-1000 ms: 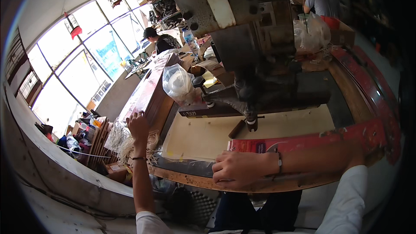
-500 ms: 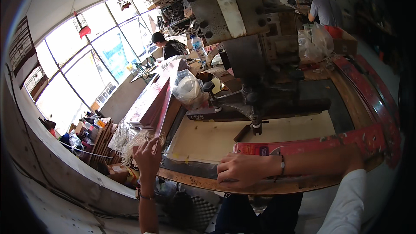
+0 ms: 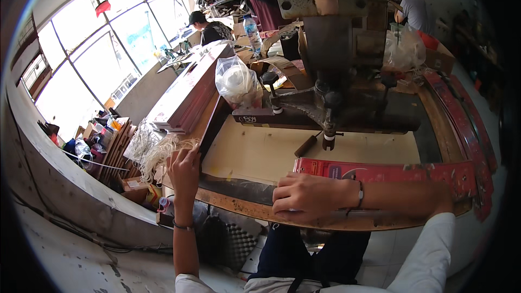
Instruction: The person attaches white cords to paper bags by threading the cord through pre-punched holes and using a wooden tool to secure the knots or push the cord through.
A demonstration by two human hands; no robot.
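Note:
My left hand is closed, fingertips pinched at the near end of a thin long strip seen almost edge-on. Beside those fingers hangs a bundle of white strings. My right hand lies at the front of the worktable, fingers curled under; what they hold, if anything, is hidden. Just beyond that hand and forearm stretches a long red printed card, partly covered by the arm. Behind the card, a cream board lies flat on a dark mat, with a small dark-handled rod on it.
A heavy press machine with a bracket and black knobs stands over the board. Stacked long cartons and a plastic bag are at the left. More red strips lie at the right edge. Several people work behind.
The view has shifted slightly, and another person now shows at the back. The strip by my left hand has turned more edge-on. My right hand stays beside the red card.

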